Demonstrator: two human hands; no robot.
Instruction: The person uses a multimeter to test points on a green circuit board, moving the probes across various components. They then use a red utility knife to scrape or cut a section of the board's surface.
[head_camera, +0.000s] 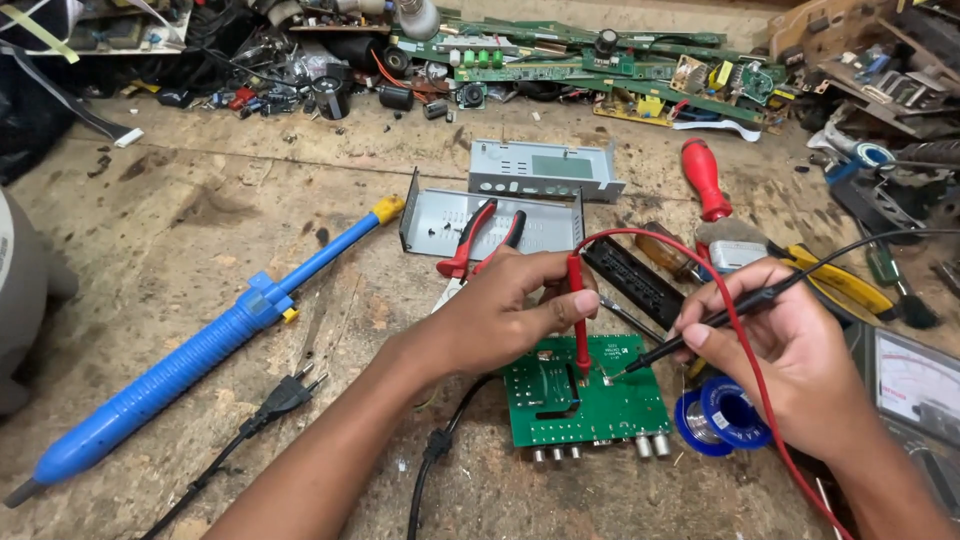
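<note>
A green circuit board (590, 405) lies solder side up on the wooden bench, near its front. My left hand (510, 310) pinches a red test probe (579, 330) and holds it upright, its tip down on the board's middle. My right hand (790, 350) grips a black test probe (700, 335) like a pen, with the tip touching the board just right of the red one. A red lead (745, 340) loops over my right hand, and a black lead runs off to the right.
A blue desoldering pump (200, 350) lies at left, a black mains plug (285, 395) near it. Behind the board sit red-handled pliers (470, 240), two grey metal casings (545, 170) and a red screwdriver (703, 178). A solder spool (725, 415) and an analogue meter (915, 385) lie at right.
</note>
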